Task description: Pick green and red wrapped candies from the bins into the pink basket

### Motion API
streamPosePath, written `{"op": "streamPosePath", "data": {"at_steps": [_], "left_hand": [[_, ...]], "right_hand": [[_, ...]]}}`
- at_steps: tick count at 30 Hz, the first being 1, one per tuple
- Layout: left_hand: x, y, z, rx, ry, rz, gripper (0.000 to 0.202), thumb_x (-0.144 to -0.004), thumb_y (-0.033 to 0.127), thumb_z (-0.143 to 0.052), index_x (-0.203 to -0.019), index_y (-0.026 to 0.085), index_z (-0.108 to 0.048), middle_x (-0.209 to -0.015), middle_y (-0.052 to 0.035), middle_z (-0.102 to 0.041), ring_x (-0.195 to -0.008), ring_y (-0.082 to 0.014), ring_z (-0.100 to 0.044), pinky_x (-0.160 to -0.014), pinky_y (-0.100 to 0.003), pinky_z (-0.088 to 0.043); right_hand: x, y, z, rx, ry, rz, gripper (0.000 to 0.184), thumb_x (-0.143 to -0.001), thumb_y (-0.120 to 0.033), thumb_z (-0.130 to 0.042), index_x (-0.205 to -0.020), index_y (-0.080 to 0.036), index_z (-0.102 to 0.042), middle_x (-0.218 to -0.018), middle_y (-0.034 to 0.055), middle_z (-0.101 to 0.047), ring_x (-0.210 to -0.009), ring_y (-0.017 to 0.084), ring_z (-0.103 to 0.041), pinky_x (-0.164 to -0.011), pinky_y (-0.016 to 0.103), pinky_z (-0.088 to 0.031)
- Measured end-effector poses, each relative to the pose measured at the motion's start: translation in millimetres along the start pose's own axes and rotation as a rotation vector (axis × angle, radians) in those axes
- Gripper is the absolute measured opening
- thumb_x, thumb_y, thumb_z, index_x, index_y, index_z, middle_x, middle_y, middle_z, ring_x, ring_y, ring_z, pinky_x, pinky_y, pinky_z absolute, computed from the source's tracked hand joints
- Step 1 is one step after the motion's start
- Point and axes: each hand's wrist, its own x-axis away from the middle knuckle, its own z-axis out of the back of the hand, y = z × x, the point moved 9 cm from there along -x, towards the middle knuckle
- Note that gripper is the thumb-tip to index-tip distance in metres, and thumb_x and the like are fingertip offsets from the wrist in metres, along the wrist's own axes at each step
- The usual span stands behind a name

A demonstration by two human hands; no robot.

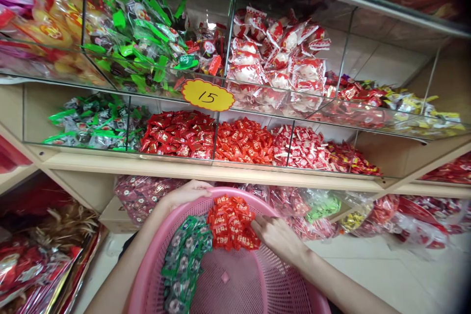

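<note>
A pink plastic basket with mesh sides is in front of me, below the shelf. My left hand is closed over its far rim, left of the middle. Inside, a heap of red-wrapped candies with pale lettering lies against the far wall. My right hand reaches in over the right side, its fingers curled against the right edge of that heap, the fingertips partly hidden. Green-wrapped candies form a long pile down the basket's left side, touching the red ones.
Clear dividers split the lower shelf's candies; a bin of similar red-orange packets stands straight ahead. Above hangs a yellow tag marked 15. The wooden shelf edge runs just beyond the rim. Bagged candies lie underneath, gift bags at left.
</note>
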Motion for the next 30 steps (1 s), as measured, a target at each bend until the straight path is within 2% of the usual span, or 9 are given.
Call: {"op": "streamPosePath", "data": {"at_steps": [7, 12, 16, 22, 30], "left_hand": [[1, 2, 0.5, -0.003, 0.006, -0.012, 0.038, -0.067, 0.039, -0.059, -0.094, 0.013, -0.067, -0.086, -0.0019, -0.067, -0.077, -0.0144, -0.055, -0.070, -0.022, -0.039], [0, 0, -2.0, 0.055, -0.015, 0.005, 0.041, -0.066, 0.039, -0.060, -0.096, 0.013, -0.066, -0.088, -0.0031, -0.067, -0.076, -0.0153, -0.056, -0.068, -0.022, -0.039], [-1, -3, -2.5, 0.072, -0.019, 0.011, 0.041, -0.067, 0.039, -0.060, -0.099, 0.013, -0.066, -0.090, -0.0030, -0.068, -0.077, -0.0149, -0.056, -0.067, -0.021, -0.040], [-3, -9, -0.1, 0.078, 0.003, 0.021, 0.045, -0.065, 0.039, -0.062, -0.101, 0.013, -0.065, -0.094, -0.0041, -0.068, -0.079, -0.0160, -0.057, -0.069, -0.023, -0.042], [-2, -4, -0.2, 0.038, 0.001, 0.002, 0.042, -0.067, 0.039, -0.060, -0.100, 0.013, -0.065, -0.094, -0.0038, -0.068, -0.081, -0.0157, -0.056, -0.071, -0.022, -0.041]], "right_hand": [[-4, -2, 0, -0.028, -0.008, -0.002, 0.011, -0.082, -0.005, -0.046, -0.086, -0.016, -0.048, -0.080, 0.0037, -0.061, -0.064, 0.016, -0.059, -0.046, 0.028, -0.033], [14, 0, 8, -0.037, 0.028, -0.020, 0.014, -0.082, -0.004, -0.044, -0.080, -0.018, -0.045, -0.076, 0.0025, -0.060, -0.060, 0.015, -0.057, -0.046, 0.028, -0.029], [29, -9, 9, -0.059, 0.056, 0.006, 0.016, -0.080, -0.002, -0.045, -0.077, -0.018, -0.044, -0.073, 0.0010, -0.059, -0.058, 0.014, -0.056, -0.046, 0.028, -0.026], [31, -18, 4, -0.083, 0.068, 0.018, 0.018, -0.078, -0.001, -0.046, -0.077, -0.019, -0.045, -0.070, 0.0001, -0.058, -0.057, 0.015, -0.055, -0.046, 0.030, -0.022], [37, -19, 2, -0.118, 0.060, 0.037, 0.016, -0.080, -0.003, -0.046, -0.076, -0.019, -0.046, -0.071, 0.0000, -0.058, -0.058, 0.015, -0.055, -0.048, 0.029, -0.026]]}}
